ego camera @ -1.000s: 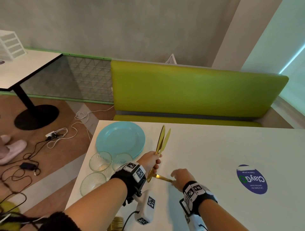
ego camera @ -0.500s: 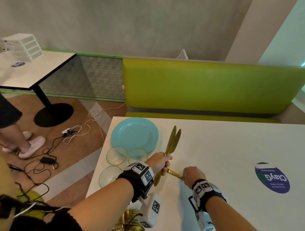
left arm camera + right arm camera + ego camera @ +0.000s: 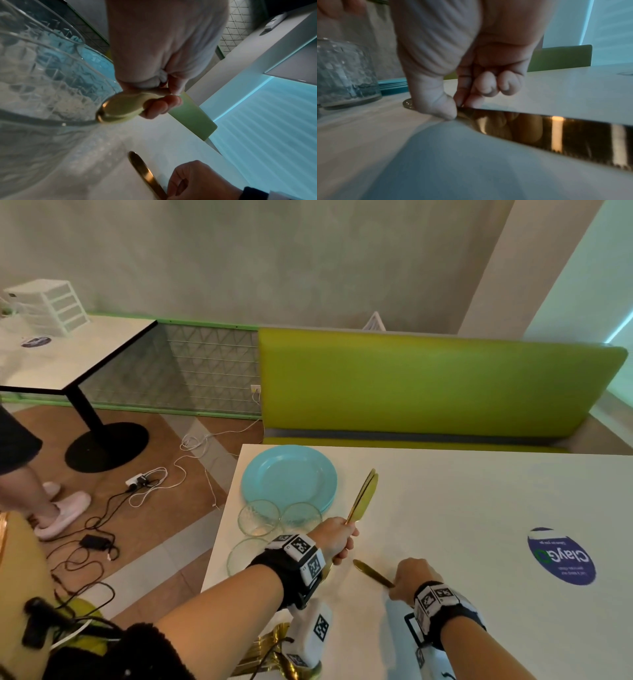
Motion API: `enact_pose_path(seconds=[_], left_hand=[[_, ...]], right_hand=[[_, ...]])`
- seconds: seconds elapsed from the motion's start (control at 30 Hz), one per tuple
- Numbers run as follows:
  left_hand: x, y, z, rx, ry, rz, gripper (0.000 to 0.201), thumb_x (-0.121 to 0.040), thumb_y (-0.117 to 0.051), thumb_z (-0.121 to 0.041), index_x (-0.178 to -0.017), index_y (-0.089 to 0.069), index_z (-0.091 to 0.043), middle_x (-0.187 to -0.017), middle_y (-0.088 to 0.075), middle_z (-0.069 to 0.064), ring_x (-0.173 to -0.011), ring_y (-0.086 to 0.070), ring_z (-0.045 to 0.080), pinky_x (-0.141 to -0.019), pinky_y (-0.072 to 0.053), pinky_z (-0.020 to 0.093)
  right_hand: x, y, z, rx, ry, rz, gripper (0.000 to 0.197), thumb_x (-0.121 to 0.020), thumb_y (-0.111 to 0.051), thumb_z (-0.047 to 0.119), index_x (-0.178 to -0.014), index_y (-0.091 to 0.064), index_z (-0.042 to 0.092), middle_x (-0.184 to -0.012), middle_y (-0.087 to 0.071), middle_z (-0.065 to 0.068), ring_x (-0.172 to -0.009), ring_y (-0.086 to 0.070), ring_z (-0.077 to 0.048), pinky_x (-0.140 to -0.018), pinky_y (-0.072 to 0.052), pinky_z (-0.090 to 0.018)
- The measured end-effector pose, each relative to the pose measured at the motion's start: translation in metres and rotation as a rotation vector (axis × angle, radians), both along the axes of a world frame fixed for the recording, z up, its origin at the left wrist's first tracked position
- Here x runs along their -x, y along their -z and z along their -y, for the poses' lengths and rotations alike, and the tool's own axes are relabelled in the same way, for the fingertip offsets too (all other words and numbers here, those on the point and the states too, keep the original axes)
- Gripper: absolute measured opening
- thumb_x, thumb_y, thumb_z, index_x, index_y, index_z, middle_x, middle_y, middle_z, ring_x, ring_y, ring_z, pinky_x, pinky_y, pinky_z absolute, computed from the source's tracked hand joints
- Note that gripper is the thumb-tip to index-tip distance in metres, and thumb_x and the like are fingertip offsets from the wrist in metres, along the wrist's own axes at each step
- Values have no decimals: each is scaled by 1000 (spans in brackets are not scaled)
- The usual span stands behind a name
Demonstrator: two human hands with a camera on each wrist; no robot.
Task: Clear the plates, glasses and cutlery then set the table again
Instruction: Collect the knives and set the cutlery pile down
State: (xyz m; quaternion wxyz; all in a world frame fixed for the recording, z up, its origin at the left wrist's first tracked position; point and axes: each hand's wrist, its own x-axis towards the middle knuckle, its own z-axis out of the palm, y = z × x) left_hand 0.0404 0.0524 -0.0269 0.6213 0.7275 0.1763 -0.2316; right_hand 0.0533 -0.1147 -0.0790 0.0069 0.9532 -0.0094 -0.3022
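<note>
My left hand (image 3: 342, 546) grips the handles of two gold knives (image 3: 363, 496), their blades pointing up and away over the white table (image 3: 462, 508). In the left wrist view the handle ends (image 3: 120, 106) stick out below my curled fingers (image 3: 159, 106). My right hand (image 3: 397, 585) pinches a third gold knife (image 3: 371, 571) that lies flat on the table; the thumb (image 3: 440, 108) and fingers meet on its blade (image 3: 556, 134). A stack of teal plates (image 3: 289, 477) sits at the table's far left corner, with three clear glasses (image 3: 259, 517) in front of it.
A green bench (image 3: 428, 385) runs behind the table. A round blue sticker (image 3: 561, 556) is on the right of the tabletop. More gold cutlery (image 3: 274, 652) shows below my left wrist. On the floor to the left are cables (image 3: 144, 484), another table and a person's legs (image 3: 41, 501).
My right hand has drawn the flat knife away from the left hand, toward me and to the right. The two knives in my left hand now lie closer together.
</note>
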Motion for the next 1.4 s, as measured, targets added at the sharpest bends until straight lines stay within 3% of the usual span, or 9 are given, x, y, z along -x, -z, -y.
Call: enact_pose_path(seconds=[0.33,0.4,0.63,0.77,0.87,0.97,1.07,1.2,1.4], left_hand=[[3,2,32,-229,279,6,34,-99,-35,-16,-126,-46,0,-94,-63,10,-67,-51,17,-51,-36,21],[5,1,41,-262,313,21,35,-99,-36,-16,-126,-49,3,-119,-65,18,-80,-54,19,-51,-38,20],[21,-7,70,-377,426,47,36,-100,-36,-15,-122,-56,5,-124,-63,19,-86,-60,20,-52,-39,18],[41,-10,90,-415,452,21,26,-99,-37,-13,-86,-58,-5,-125,-63,20,-71,-57,18,-53,-40,19],[62,-12,108,-395,470,-27,28,-99,-39,-11,-116,-57,2,-127,-62,18,-85,-63,21,-56,-41,20],[83,-10,123,-335,487,-34,27,-96,-40,-9,-98,-64,3,-113,-67,21,-90,-68,28,-56,-43,21],[110,-4,134,-237,415,-76,28,-93,-39,-14,-70,-55,-10,-77,-64,8,-71,-62,21,-60,-46,23],[140,1,136,-61,257,-124,23,-94,-36,-13,-80,-54,-8,-77,-60,5,-64,-57,15,-63,-48,24],[160,-4,128,7,211,-160,27,-93,-26,2,-80,-48,-7,-76,-53,8,-62,-52,18,-57,-44,25]], right_hand=[[39,-41,25,107,-198,95,32,-91,-47,15,-118,-63,19,-122,-62,-5,-111,-60,-23,-93,-50,-29],[43,-53,32,107,-255,142,33,-92,-44,12,-117,-63,20,-122,-61,-4,-112,-59,-23,-94,-48,-29],[59,-85,45,120,-514,242,28,-94,-46,9,-114,-63,18,-120,-57,-3,-109,-58,-25,-91,-43,-31],[79,-93,54,109,-644,283,30,-93,-43,5,-114,-63,12,-118,-58,-8,-109,-55,-28,-91,-41,-34],[99,-100,65,85,-732,314,27,-92,-47,5,-110,-66,10,-112,-60,-10,-106,-56,-27,-87,-42,-33],[114,-106,72,117,-829,370,22,-46,-87,18,-61,-73,25,-64,-65,4,-61,-65,-14,-53,-49,-21],[118,-92,85,60,-874,449,37,-15,-90,20,-38,-62,27,-41,-52,8,-37,-54,-8,-35,-37,-12],[144,-103,80,65,-934,334,22,-84,-58,2,-100,-71,9,-101,-65,-11,-98,-61,-27,-78,-49,-34],[158,-100,77,13,-892,279,29,-92,-45,3,-113,-65,8,-116,-59,-11,-111,-52,-28,-84,-44,-36]])
